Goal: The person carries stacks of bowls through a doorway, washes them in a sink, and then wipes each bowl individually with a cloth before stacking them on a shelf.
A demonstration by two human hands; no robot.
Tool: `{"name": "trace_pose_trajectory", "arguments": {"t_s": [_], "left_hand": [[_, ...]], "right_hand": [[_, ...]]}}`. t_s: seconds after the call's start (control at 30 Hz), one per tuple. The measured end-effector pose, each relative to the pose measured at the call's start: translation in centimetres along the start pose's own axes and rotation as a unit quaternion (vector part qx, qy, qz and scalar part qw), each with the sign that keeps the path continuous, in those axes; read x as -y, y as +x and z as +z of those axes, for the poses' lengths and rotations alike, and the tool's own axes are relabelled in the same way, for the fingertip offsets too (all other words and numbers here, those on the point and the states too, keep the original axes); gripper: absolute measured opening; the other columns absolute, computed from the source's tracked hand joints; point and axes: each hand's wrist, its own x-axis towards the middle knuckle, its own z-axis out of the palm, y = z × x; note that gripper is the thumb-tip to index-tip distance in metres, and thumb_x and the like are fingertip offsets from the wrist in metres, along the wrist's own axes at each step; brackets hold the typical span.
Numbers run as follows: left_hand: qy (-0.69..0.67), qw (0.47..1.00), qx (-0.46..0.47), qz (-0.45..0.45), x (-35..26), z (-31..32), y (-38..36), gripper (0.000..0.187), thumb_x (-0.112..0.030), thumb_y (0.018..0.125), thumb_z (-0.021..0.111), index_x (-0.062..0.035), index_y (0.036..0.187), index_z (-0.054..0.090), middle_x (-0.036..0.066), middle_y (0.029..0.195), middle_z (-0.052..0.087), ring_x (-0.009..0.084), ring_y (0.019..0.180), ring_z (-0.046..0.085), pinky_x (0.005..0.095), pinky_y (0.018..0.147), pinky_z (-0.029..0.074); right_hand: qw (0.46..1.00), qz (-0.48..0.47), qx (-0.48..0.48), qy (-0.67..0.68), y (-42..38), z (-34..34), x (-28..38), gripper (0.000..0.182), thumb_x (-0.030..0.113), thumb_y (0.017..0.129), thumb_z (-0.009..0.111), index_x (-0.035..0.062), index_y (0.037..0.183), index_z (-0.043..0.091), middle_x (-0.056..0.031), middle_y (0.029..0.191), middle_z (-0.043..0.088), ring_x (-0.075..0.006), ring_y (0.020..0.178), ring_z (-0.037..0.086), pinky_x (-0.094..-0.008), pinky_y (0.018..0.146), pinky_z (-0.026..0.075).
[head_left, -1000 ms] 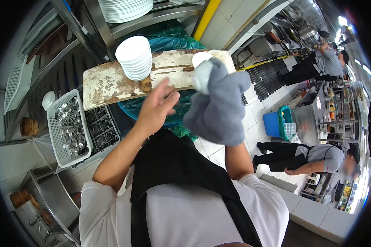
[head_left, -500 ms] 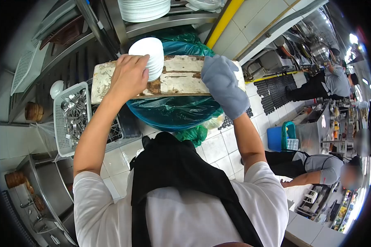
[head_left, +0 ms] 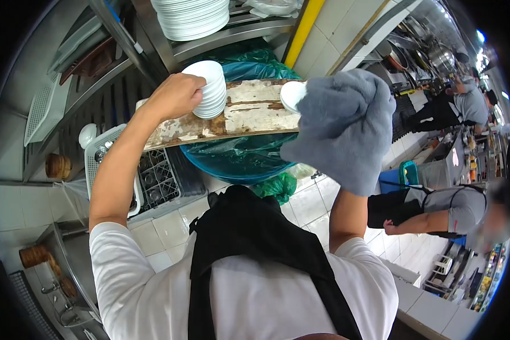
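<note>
My left hand is closed at the left side of a stack of small white dishes, its curled fingers and thumb against the rims. The stack stands on a worn wooden board with peeling white paint. A bunched grey cloth covers my right hand, which holds it over the board's right end; the fingers are hidden beneath it. Beside the cloth, a white dish lies on the board, partly covered by the cloth.
Under the board is a round bin lined with green plastic. A cutlery basket and a glass rack are at left. Stacked white plates stand on the shelf above. Two other people are at right.
The cloth and my right hand have moved right and look larger, uncovering the white dish at the board's right. My left fingers have curled in and shifted slightly left of the stack.
</note>
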Motion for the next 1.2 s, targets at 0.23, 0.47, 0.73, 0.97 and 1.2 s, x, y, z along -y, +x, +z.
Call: {"name": "trace_pose_trajectory", "arguments": {"t_s": [0.23, 0.47, 0.73, 0.97, 1.2], "left_hand": [[-0.192, 0.967, -0.163, -0.051, 0.8, -0.3, -0.4, 0.021, -0.016, 0.091, 0.057, 0.002, 0.101, 0.063, 0.02, 0.086, 0.065, 0.0311, 0.079, 0.063, 0.0391, 0.074, 0.049], [-0.709, 0.634, -0.286, -0.115, -3.8, -1.4, -6.3, 0.022, -0.015, 0.098, 0.054, 0.0014, 0.111, 0.06, 0.004, 0.096, 0.065, 0.012, 0.09, 0.06, 0.028, 0.077, 0.048], [-0.906, 0.286, -0.159, -0.27, -10.1, 9.5, -12.2, 0.04, -0.018, 0.1, 0.044, 0.0082, 0.131, 0.047, 0.017, 0.13, 0.058, 0.0277, 0.12, 0.058, 0.0439, 0.104, 0.047], [-0.914, 0.225, -0.168, -0.294, -11.2, 11.0, -11.3, 0.037, -0.017, 0.1, 0.041, 0.0074, 0.126, 0.052, 0.017, 0.124, 0.062, 0.0263, 0.116, 0.061, 0.0428, 0.102, 0.049], [-0.917, 0.215, -0.192, -0.277, -14.3, 8.6, -8.5, 0.036, -0.019, 0.099, 0.042, 0.0041, 0.123, 0.056, 0.015, 0.123, 0.063, 0.0272, 0.114, 0.06, 0.0415, 0.102, 0.046]], "right_hand": [[0.976, 0.137, 0.001, 0.17, -3.9, 0.0, 3.8, 0.05, 0.01, 0.087, 0.063, -0.0011, 0.13, 0.042, -0.0099, 0.111, 0.059, -0.0182, 0.101, 0.061, -0.0283, 0.092, 0.05], [0.989, -0.015, 0.037, -0.142, -5.4, -0.4, 5.4, 0.054, 0.01, 0.081, 0.071, -0.0056, 0.126, 0.046, -0.0113, 0.113, 0.06, -0.0223, 0.101, 0.061, -0.0315, 0.094, 0.049], [0.846, -0.102, 0.265, -0.452, -6.7, 1.7, 5.8, 0.044, 0.013, 0.078, 0.072, -0.002, 0.114, 0.053, -0.0109, 0.108, 0.059, -0.0226, 0.091, 0.06, -0.033, 0.087, 0.048], [0.791, -0.138, 0.301, -0.515, -8.8, 3.3, 5.1, 0.037, 0.014, 0.077, 0.07, -0.0021, 0.108, 0.055, -0.0118, 0.099, 0.058, -0.0254, 0.084, 0.06, -0.0342, 0.078, 0.048], [0.791, -0.167, 0.267, -0.524, -9.0, 6.4, 4.7, 0.031, 0.014, 0.077, 0.068, -0.0023, 0.101, 0.056, -0.0128, 0.091, 0.058, -0.0282, 0.077, 0.06, -0.0355, 0.069, 0.048]]}}
